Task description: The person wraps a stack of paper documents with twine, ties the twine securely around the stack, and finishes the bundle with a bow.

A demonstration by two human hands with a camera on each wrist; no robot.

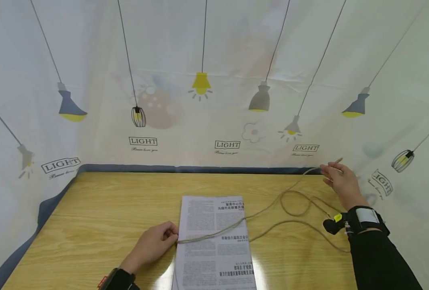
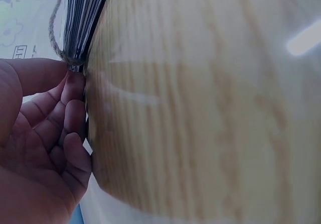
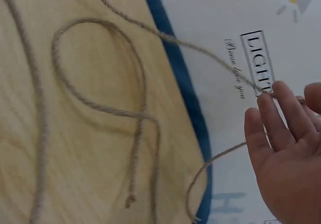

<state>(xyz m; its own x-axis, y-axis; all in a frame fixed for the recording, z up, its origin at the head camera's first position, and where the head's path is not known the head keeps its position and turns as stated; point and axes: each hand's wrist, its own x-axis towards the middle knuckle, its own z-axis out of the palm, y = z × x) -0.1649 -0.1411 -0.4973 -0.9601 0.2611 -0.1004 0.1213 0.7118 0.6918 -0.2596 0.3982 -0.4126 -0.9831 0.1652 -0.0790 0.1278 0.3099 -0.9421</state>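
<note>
A folded stack of newspapers [image 1: 214, 257] lies on the table, with a length of twine [image 1: 214, 234] running across its top and round its left edge. My left hand [image 1: 153, 243] is at that edge. In the left wrist view, thumb and forefinger of the left hand [image 2: 45, 118] pinch the stack [image 2: 85, 18] right beside the twine [image 2: 53, 28]. Raised at the back right, my right hand [image 1: 341, 181] grips the twine near one end, thumb against the fingers. From the right hand [image 3: 286, 138], the twine [image 3: 200, 48] slants away over the table's edge.
Loose twine [image 1: 301, 221] curves over the wooden table [image 1: 102, 209] right of the stack, with a loop [image 3: 57, 58] and a free end [image 3: 130, 201] in the right wrist view. A lamp-printed curtain [image 1: 185, 133] borders the table's back and sides.
</note>
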